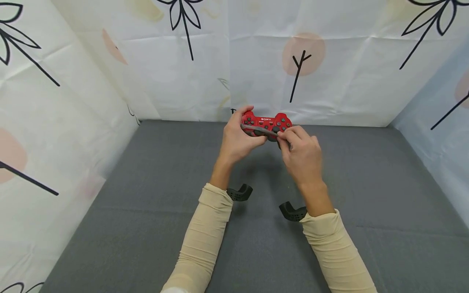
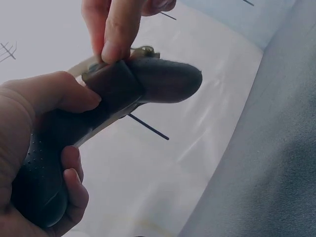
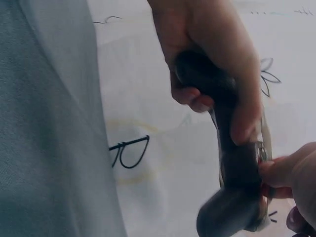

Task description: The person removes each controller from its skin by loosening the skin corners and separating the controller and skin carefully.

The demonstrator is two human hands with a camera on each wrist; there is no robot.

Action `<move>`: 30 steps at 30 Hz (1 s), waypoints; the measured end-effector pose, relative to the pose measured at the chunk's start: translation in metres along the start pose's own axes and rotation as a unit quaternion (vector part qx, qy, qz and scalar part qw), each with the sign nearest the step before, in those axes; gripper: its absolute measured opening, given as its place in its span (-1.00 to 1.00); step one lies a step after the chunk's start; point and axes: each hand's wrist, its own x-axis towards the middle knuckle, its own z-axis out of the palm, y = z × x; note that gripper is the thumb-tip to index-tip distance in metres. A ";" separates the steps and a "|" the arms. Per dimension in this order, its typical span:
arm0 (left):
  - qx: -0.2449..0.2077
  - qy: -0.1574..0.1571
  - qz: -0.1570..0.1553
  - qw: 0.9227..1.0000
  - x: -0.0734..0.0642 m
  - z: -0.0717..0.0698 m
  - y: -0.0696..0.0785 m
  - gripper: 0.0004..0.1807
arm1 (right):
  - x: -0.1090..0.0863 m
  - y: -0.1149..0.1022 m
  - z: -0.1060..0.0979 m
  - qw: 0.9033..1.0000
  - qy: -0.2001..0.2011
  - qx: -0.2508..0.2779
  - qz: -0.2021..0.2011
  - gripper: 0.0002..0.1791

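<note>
A red game controller [image 1: 266, 120] marked SONY faces up in the head view, held above the far part of the table. My left hand [image 1: 237, 137] grips its left end, fingers curled round the grip and thumb across the near side. A dark, rubbery-looking cover [image 2: 168, 81] wraps its underside in both wrist views; a grey strip [image 1: 256, 129] of it crosses the controller's near side. My right hand [image 1: 302, 152] pinches the cover's edge near the right part of the controller, between thumb and fingertips. The hands hide part of both grips.
Below lies a grey table [image 1: 165, 228]. A white patterned cloth wall [image 1: 256, 73] stands right behind the controller, with further cloth at the left and right. Black wrist mounts [image 1: 239, 192] stick inward from both sleeves.
</note>
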 end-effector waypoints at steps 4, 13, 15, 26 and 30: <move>0.015 0.007 0.005 1.000 0.001 0.001 0.001 -0.13 | -0.002 -0.002 0.003 1.000 -0.005 -0.008 0.012 -0.82; 0.017 0.006 0.012 1.000 0.001 0.003 0.003 -0.12 | 0.000 0.004 0.000 0.998 -0.020 0.037 0.047 -0.77; 0.008 0.008 0.009 1.000 0.000 0.003 0.003 -0.11 | 0.000 0.004 0.000 0.996 -0.015 0.055 0.062 -0.75; -0.021 -0.019 0.032 0.999 -0.003 0.000 0.003 -0.11 | 0.003 0.003 -0.009 0.986 -0.014 0.117 0.116 -0.77; -0.030 -0.031 0.029 0.999 -0.004 0.001 0.005 -0.12 | 0.004 0.008 -0.017 0.983 0.001 0.129 0.130 -0.79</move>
